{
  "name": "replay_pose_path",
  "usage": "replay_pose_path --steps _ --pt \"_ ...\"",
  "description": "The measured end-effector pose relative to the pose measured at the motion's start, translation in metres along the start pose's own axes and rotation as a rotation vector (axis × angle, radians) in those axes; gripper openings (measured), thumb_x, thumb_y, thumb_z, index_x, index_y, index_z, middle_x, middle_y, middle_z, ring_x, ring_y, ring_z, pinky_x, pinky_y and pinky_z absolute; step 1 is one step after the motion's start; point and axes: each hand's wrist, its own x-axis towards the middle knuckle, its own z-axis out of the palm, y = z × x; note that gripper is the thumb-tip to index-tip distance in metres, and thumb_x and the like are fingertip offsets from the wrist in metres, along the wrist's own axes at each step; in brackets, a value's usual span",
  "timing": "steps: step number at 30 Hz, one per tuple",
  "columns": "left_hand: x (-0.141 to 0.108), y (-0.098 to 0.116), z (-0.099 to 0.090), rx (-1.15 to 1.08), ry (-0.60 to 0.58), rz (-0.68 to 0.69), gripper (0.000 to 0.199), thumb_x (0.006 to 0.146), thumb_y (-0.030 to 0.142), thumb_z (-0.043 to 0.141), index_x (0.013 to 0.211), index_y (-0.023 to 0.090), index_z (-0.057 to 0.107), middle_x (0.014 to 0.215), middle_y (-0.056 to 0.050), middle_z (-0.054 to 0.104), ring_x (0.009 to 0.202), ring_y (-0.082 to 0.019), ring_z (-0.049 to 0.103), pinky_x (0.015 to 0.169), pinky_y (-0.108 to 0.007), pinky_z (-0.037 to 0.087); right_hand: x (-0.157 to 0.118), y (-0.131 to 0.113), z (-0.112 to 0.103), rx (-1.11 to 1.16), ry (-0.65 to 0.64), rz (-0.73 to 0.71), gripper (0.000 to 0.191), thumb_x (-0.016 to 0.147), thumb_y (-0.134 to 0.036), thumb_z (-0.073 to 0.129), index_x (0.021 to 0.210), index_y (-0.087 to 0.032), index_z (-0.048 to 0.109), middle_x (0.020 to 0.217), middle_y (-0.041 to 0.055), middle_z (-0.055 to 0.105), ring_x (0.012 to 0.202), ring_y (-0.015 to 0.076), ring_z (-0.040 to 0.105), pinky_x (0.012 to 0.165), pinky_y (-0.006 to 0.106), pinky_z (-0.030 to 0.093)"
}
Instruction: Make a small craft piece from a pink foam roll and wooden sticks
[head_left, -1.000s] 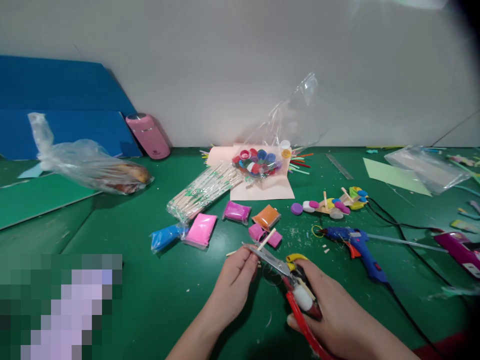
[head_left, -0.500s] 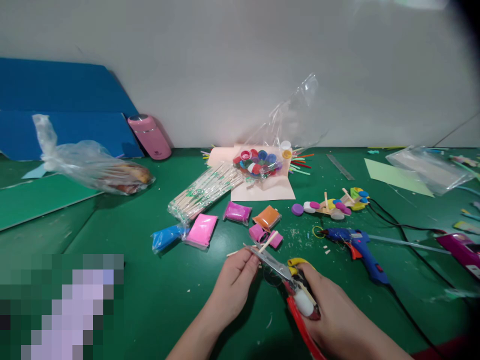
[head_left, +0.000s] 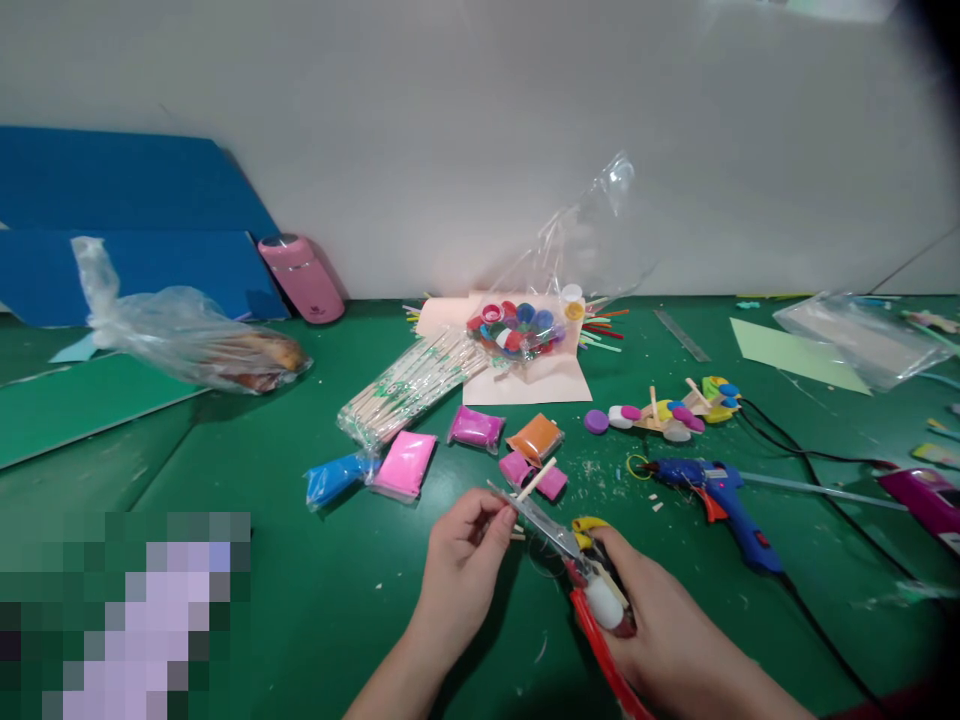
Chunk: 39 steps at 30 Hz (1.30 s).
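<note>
My left hand is closed in a pinch on a thin wooden stick, whose pale end sticks up to the right past the fingers. In my right hand is a pair of scissors with metal blades and yellow and red handles. The blades lie across the stick right beside my left fingertips. A white rounded piece shows between the scissor handles and my right palm; how it is held is hidden. Just beyond the blades lie pink clay pieces and a wrapped orange clay packet.
A blue hot glue gun with its cable lies to the right. Behind it sits a stick-and-coloured-disc craft. Wrapped wooden sticks, a bag of paint pots and a pink bottle stand farther back.
My left hand has shifted slightly, with its fingers a little more curled at the stick. The scissors stay across the stick. The whole view has moved very slightly.
</note>
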Motion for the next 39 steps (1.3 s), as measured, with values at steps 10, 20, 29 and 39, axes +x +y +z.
replay_pose_path --steps 10,20,29,39 --pt "0.001 0.001 -0.001 -0.096 -0.113 -0.059 0.016 0.075 0.025 0.055 0.063 0.016 0.049 0.049 0.006 0.041 0.046 -0.007 0.032 0.046 -0.021 0.025 -0.002 0.002 0.001 -0.016 -0.036 0.04 0.01 0.07 -0.023 0.05 0.076 -0.022 0.042 0.061 -0.0031 0.055 0.051 0.0122 0.048 0.045 0.021 0.032" --pt "0.003 -0.003 -0.006 -0.137 -0.205 -0.071 0.02 0.076 0.031 0.053 0.062 0.017 0.048 0.045 0.007 0.035 0.044 -0.008 0.029 0.045 -0.022 0.024 -0.007 0.001 -0.002 0.051 -0.007 0.026 0.016 0.068 -0.023 0.051 0.083 -0.022 0.043 0.071 -0.0016 0.059 0.059 0.0135 0.053 0.047 0.021 0.035" --pt "0.0 -0.002 0.0 0.081 -0.071 0.023 0.016 0.075 0.028 0.055 0.065 0.015 0.053 0.053 0.004 0.044 0.048 -0.008 0.037 0.046 -0.021 0.027 -0.004 0.006 0.002 -0.009 0.011 0.037 0.013 0.069 -0.023 0.05 0.08 -0.022 0.043 0.062 -0.0034 0.055 0.05 0.0118 0.048 0.044 0.021 0.032" --pt "0.003 -0.006 -0.002 -0.236 -0.259 -0.123 0.021 0.077 0.032 0.053 0.064 0.016 0.046 0.043 0.008 0.036 0.043 -0.007 0.031 0.046 -0.021 0.024 -0.007 0.008 0.001 0.034 -0.015 0.017 0.011 0.069 -0.022 0.05 0.079 -0.021 0.046 0.062 -0.003 0.055 0.051 0.012 0.048 0.044 0.02 0.033"
